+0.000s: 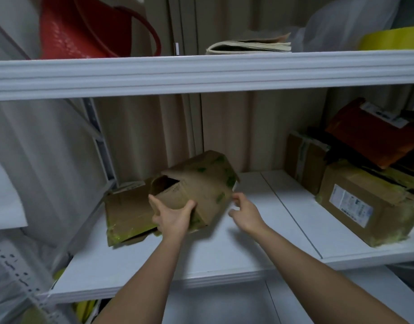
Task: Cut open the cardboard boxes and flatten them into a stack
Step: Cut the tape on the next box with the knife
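Observation:
A small brown cardboard box [208, 183] with green tape marks is tilted above the white shelf [224, 249], one end flap open. My left hand [172, 216] grips its near left end, thumb on top of the flap. My right hand [244, 212] is at the box's right lower corner with fingers loosely curled, and I cannot tell whether it touches the cardboard. A flattened piece of cardboard [129, 213] with green tape lies on the shelf to the left, partly under the box.
Closed cardboard boxes [365, 206] and an orange parcel [369, 134] are piled at the shelf's right end. The upper shelf [201, 71] carries a red bag [84, 26], folded papers [250, 45] and a yellow tape roll [393, 39]. A metal upright [100, 141] stands at left.

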